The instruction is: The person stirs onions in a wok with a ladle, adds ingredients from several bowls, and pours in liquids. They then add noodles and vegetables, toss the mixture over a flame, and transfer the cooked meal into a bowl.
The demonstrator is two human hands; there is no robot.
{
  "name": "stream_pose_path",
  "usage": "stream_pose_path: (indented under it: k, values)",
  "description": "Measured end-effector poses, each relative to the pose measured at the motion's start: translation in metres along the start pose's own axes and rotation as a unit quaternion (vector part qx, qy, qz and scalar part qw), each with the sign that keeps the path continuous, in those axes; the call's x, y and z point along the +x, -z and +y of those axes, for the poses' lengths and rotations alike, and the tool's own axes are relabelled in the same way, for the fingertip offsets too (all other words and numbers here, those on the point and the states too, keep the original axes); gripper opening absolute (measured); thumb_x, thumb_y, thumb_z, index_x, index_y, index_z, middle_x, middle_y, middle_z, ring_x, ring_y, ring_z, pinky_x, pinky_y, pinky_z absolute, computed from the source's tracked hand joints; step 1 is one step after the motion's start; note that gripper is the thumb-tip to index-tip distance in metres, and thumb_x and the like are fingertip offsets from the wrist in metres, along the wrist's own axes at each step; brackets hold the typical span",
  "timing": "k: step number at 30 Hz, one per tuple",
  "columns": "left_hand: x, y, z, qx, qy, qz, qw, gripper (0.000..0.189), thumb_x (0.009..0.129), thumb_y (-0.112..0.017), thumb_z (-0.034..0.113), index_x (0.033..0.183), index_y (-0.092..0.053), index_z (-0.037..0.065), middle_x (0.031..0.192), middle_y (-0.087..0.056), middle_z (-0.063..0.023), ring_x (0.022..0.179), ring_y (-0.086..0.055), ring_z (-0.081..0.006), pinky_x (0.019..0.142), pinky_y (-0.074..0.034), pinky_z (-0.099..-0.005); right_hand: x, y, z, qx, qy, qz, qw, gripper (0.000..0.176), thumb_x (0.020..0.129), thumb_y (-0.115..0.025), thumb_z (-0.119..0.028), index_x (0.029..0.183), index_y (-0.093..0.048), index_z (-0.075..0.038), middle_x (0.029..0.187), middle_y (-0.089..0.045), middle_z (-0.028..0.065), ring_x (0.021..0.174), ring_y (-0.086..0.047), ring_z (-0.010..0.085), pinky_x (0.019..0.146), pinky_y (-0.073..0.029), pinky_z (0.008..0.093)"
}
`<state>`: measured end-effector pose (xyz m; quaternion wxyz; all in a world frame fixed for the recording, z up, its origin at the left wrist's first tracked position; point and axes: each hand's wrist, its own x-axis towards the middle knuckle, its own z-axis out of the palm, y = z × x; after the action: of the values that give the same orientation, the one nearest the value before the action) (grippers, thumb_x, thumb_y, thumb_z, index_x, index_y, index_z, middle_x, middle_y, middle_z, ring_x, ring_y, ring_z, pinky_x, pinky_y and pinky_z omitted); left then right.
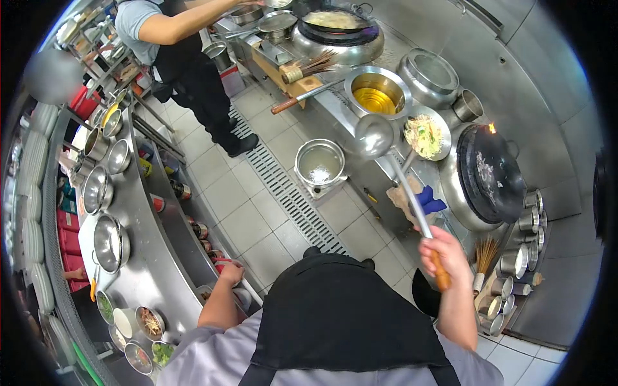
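My right hand [445, 256] is wrapped around the wooden grip of a long-handled ladle [374, 136]. The ladle's metal bowl hangs near the stove's front edge, between a pot of yellow oil [376, 100] and a round pan of noodle-like food with green bits [425, 136]. Right of that pan, a black wok [499, 177] holds scattered pale pieces, and a small flame [492, 128] shows at its rim. My left hand [230, 273] is low at the left counter's lower shelf, fingers curled beside a red edge; I cannot tell what they hold.
A bucket of water [320, 162] stands on the tiled floor by a drain grate [277, 180]. Steel bowls [111, 243] and small food bowls [149, 321] line the left counter [158, 267]. Another person [193, 77] stands ahead near a second wok [335, 22]. A blue cloth [430, 201] lies on the stove edge.
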<state>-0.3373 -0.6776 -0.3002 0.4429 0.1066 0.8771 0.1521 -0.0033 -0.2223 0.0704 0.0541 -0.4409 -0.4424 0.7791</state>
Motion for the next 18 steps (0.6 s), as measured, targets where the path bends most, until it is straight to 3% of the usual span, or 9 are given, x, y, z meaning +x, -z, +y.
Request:
stream_pose_path:
  k: [2, 4, 5, 8, 11, 15, 16, 17, 18]
  values:
    - [-0.012, -0.007, -0.009, 0.015, 0.032, -0.014, 0.999, 0.033, 0.078, -0.06, 0.028, 0.097, -0.069, 0.003, 0.099, -0.066, -0.0207, 0.095, -0.064, -0.0318, 0.087, -0.049, -0.0371, 0.054, -0.016, 0.023, -0.097, -0.009, -0.009, 0.995, 0.029, 0.085, -0.054, -0.008, 0.113, -0.053, -0.002, 0.062, -0.047, 0.0013, 0.04, -0.044, 0.0104, 0.035, -0.036, 0.0249]
    - [-0.022, -0.012, -0.014, 0.119, -0.072, -0.021, 0.99, 0.032, 0.079, -0.06, 0.028, 0.097, -0.069, 0.003, 0.099, -0.067, -0.0203, 0.095, -0.064, -0.0316, 0.086, -0.049, -0.0372, 0.125, -0.024, 0.059, -0.201, 0.003, -0.022, 0.979, 0.019, 0.083, -0.055, -0.007, 0.1, -0.055, -0.001, 0.061, -0.048, 0.0011, 0.042, -0.046, 0.0111, 0.037, -0.037, 0.0271]
    - [-0.043, -0.007, 0.011, 0.042, 0.036, -0.049, 0.997, 0.03, 0.08, -0.06, 0.026, 0.097, -0.069, 0.003, 0.098, -0.067, -0.0202, 0.094, -0.064, -0.0319, 0.085, -0.049, -0.0375, 0.158, -0.029, 0.075, -0.238, 0.017, -0.011, 0.971, 0.017, 0.081, -0.055, -0.007, 0.096, -0.055, -0.001, 0.061, -0.05, 0.0034, 0.043, -0.049, 0.0145, 0.039, -0.04, 0.0299]
    - [-0.073, -0.006, 0.018, 0.054, 0.011, -0.041, 0.998, 0.03, 0.08, -0.06, 0.025, 0.1, -0.068, 0.003, 0.099, -0.067, -0.0202, 0.095, -0.064, -0.0321, 0.085, -0.049, -0.0378, 0.233, -0.05, 0.103, -0.371, 0.025, 0.045, 0.927, 0.016, 0.078, -0.054, -0.007, 0.091, -0.055, 0.002, 0.064, -0.056, 0.0116, 0.047, -0.058, 0.0221, 0.045, -0.048, 0.0363]
    - [-0.094, 0.001, 0.017, 0.044, 0.016, -0.029, 0.999, 0.032, 0.081, -0.06, 0.026, 0.103, -0.067, 0.004, 0.099, -0.066, -0.0198, 0.095, -0.064, -0.0324, 0.085, -0.049, -0.038, 0.275, -0.06, 0.124, -0.424, 0.017, 0.052, 0.904, 0.018, 0.077, -0.055, -0.008, 0.091, -0.055, 0.003, 0.065, -0.059, 0.0153, 0.051, -0.061, 0.025, 0.048, -0.05, 0.039]
    - [-0.142, 0.026, 0.048, 0.081, 0.015, 0.019, 0.996, 0.033, 0.082, -0.06, 0.027, 0.104, -0.066, 0.003, 0.1, -0.067, -0.0183, 0.097, -0.063, -0.0324, 0.086, -0.048, -0.0374, 0.335, -0.046, 0.178, -0.42, 0.06, 0.03, 0.905, 0.014, 0.078, -0.056, -0.009, 0.087, -0.054, 0.001, 0.063, -0.057, 0.0119, 0.048, -0.058, 0.0222, 0.044, -0.047, 0.0372]
    - [-0.145, 0.027, 0.044, 0.086, 0.02, 0.022, 0.996, 0.033, 0.082, -0.06, 0.027, 0.104, -0.066, 0.003, 0.1, -0.067, -0.0183, 0.097, -0.063, -0.0324, 0.086, -0.048, -0.0374, 0.329, -0.045, 0.174, -0.264, -0.008, -0.01, 0.964, 0.012, 0.079, -0.055, -0.009, 0.087, -0.052, -0.001, 0.062, -0.055, 0.009, 0.045, -0.053, 0.0193, 0.042, -0.045, 0.035]
    - [-0.147, 0.026, 0.037, 0.057, 0.032, 0.025, 0.998, 0.032, 0.083, -0.06, 0.027, 0.104, -0.066, 0.003, 0.101, -0.067, -0.0179, 0.097, -0.063, -0.0319, 0.086, -0.048, -0.0373, 0.323, -0.045, 0.169, -0.101, -0.077, -0.05, 0.991, 0.01, 0.081, -0.053, -0.009, 0.088, -0.05, -0.003, 0.062, -0.053, 0.006, 0.043, -0.049, 0.0165, 0.039, -0.042, 0.0327]
    - [-0.15, 0.027, 0.032, 0.027, 0.044, 0.029, 0.998, 0.032, 0.084, -0.06, 0.027, 0.104, -0.066, 0.003, 0.101, -0.067, -0.0175, 0.097, -0.063, -0.0315, 0.087, -0.048, -0.0371, 0.315, -0.043, 0.168, -0.096, -0.078, -0.053, 0.991, 0.01, 0.081, -0.053, -0.009, 0.088, -0.05, -0.003, 0.062, -0.053, 0.006, 0.043, -0.049, 0.0165, 0.039, -0.042, 0.0327]
